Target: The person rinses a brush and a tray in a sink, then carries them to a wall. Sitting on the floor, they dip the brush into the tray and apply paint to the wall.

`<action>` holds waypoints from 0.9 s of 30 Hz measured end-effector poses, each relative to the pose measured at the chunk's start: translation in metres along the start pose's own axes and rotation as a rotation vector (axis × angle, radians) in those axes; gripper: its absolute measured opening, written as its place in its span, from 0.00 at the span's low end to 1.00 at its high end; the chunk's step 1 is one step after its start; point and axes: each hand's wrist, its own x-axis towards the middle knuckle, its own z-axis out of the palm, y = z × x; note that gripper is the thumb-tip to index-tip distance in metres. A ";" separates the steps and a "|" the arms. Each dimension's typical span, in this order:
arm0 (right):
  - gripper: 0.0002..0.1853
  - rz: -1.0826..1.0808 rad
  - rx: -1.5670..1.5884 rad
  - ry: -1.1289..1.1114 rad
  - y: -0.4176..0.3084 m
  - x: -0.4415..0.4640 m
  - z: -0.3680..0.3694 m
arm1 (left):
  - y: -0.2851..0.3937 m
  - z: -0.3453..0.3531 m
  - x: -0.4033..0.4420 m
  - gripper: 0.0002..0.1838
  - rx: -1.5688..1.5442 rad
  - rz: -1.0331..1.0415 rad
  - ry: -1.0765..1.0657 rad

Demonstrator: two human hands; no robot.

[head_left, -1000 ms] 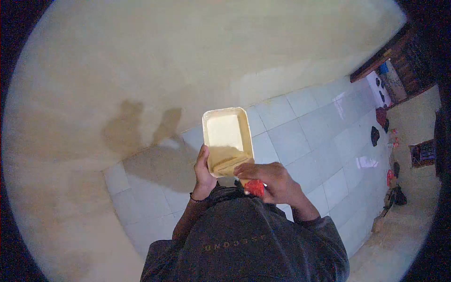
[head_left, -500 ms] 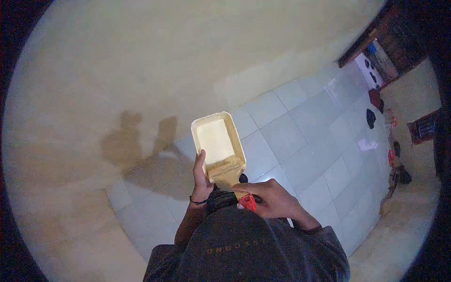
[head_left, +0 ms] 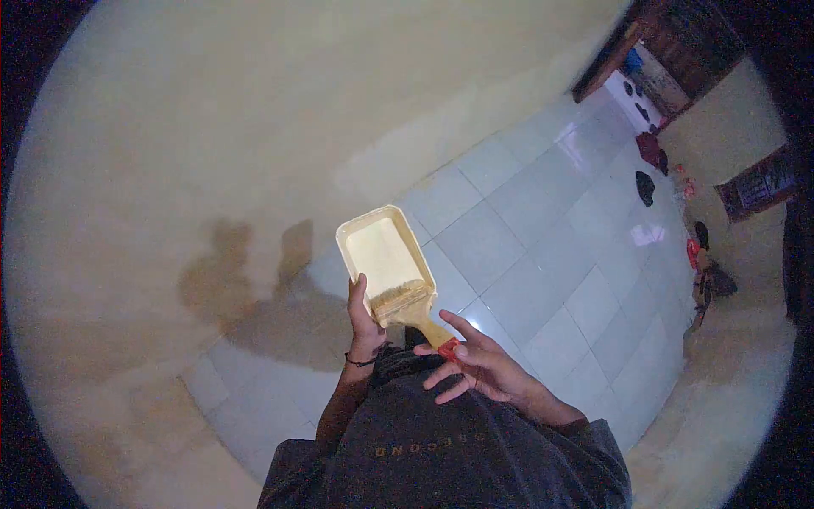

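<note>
My left hand [head_left: 366,322] grips a cream paint tray [head_left: 428,263] by its lower left side, thumb over the rim. Pale paint-coloured material covers the tray's inside. A wide paintbrush [head_left: 415,312] lies across the tray's near end, bristles inside and handle sticking out toward me. The handle's red end [head_left: 449,348] meets my right hand [head_left: 492,366], whose fingers are spread apart around it rather than wrapped on it. Whether the palm or thumb bears the handle's weight I cannot make out.
A wall [head_left: 254,110] with my shadow rises at the left and ahead. Light tiles [head_left: 543,229] cover the floor. Along the right wall lie a dark item [head_left: 645,188], a red item [head_left: 693,253] and other clutter. A dark wooden doorway [head_left: 687,51] stands at the far right.
My right hand has loosened from the brush handle and spread its fingers. The brush stays on the tray's near end. My view has turned slightly, and the tray tilts a little more leftward.
</note>
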 end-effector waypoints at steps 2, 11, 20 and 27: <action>0.40 -0.004 0.093 -0.005 0.003 -0.003 -0.001 | 0.002 0.005 -0.003 0.23 0.003 -0.017 -0.017; 0.21 -0.122 0.397 0.074 0.040 0.020 0.003 | 0.004 -0.003 0.007 0.22 0.078 0.003 -0.104; 0.17 -0.250 0.290 0.239 0.069 0.027 0.022 | -0.002 -0.025 0.026 0.19 0.136 0.045 -0.249; 0.21 -0.311 0.233 0.232 0.081 0.022 0.024 | -0.014 -0.049 0.012 0.20 0.135 -0.004 -0.302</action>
